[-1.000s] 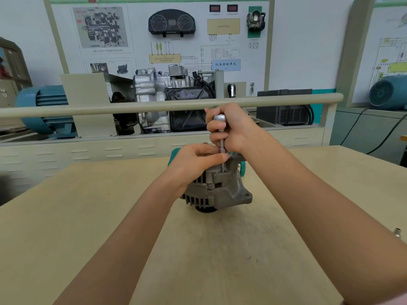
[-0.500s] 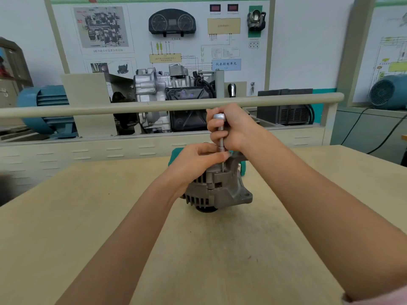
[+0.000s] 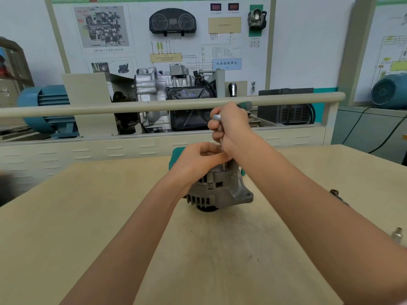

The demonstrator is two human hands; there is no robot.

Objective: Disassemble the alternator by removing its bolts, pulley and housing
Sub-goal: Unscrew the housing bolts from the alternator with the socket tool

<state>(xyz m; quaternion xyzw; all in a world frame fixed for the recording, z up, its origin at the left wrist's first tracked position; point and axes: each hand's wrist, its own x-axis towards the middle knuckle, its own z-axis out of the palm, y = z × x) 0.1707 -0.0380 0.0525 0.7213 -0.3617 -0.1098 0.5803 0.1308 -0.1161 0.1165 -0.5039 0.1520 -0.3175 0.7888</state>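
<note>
- Right now the alternator [image 3: 220, 188] sits mid-table [image 3: 88, 216], housing not yet split.
- R hand [image 3: 233, 128] is wrapped round a driver tool [image 3: 218, 119], shaft upright into the top.
- L hand [image 3: 198, 161] curls over the alternator, fingertips pinching by the shaft.
- Risk: tool tilts, tip slips off the bolt & jabs the L fingers, or the body rocks w/ torque.

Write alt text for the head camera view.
A person's right hand grips a metal driver tool standing upright on an alternator, while the left hand steadies its shaft. The alternator sits on a wooden table before an automotive training board.
</note>
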